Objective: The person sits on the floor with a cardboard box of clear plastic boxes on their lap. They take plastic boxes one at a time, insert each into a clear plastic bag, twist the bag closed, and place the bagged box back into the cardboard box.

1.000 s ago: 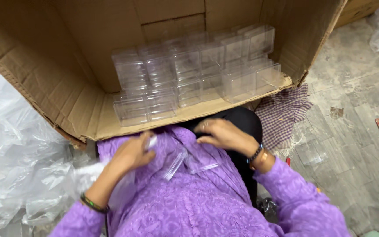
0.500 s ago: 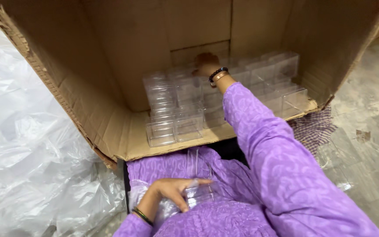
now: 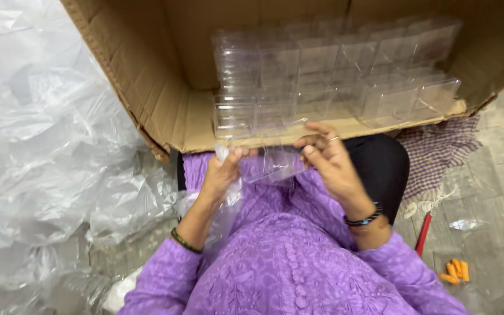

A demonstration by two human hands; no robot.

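A flat, clear plastic box piece [image 3: 269, 163] is held over my lap between both hands. My left hand [image 3: 221, 175] pinches its left edge and my right hand [image 3: 329, 160] grips its right side with curled fingers. Just beyond them lies a large cardboard carton [image 3: 164, 87] on its side, with several assembled clear plastic boxes [image 3: 333, 76] stacked in rows inside. More clear sheets [image 3: 220, 213] rest on my lap under the left forearm. I wear purple sleeves, with a bangle on the left wrist and a dark bracelet on the right.
Crumpled clear plastic sheeting [image 3: 48, 157] fills the left side. A checked cloth [image 3: 438, 151] lies on the stone floor at right, with a red-handled tool [image 3: 422, 233] and small orange pieces [image 3: 456, 271] near it.
My right hand has come back from inside the carton to my lap and now grips the clear piece with my left hand. The view has shifted left.
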